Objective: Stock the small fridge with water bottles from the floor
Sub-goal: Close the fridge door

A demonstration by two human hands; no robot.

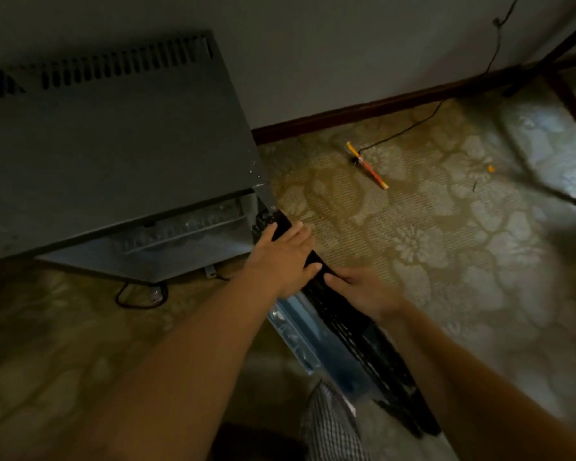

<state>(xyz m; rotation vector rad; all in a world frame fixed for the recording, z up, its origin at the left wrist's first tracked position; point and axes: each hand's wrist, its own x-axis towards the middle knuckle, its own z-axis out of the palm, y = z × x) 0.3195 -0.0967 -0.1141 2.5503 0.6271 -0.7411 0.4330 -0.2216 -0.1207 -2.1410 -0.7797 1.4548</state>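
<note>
Both of your hands sit on the top edge of the fridge door [356,331], which stands swung out toward you, its dark edge running from the hinge corner down to the bottom right. Your left hand [281,254] lies draped over that edge close to the hinge, fingers [298,227] spread and nearly straight with their tips reaching past the far side, and the thumb pressed onto the edge. Your right hand [363,292] is just beside it, slightly nearer to you, clasping the door from the outer side: the thumb stretches along the top toward the left thumb, almost touching it, while the other fingers curl round the edge.

You see the small fridge [113,144] from above at the upper left, standing on the patterned carpet [429,244] with its back to the wall [346,54]. Its open front shows a wire shelf [180,227]. On the door's inner side a rack [291,326] holds clear, glinting shapes too blurred to name.

An orange and yellow stick [368,166] lies on the carpet well right of the fridge, at the end of a black cable [409,126]. Checked fabric [330,427] shows at the bottom edge.
</note>
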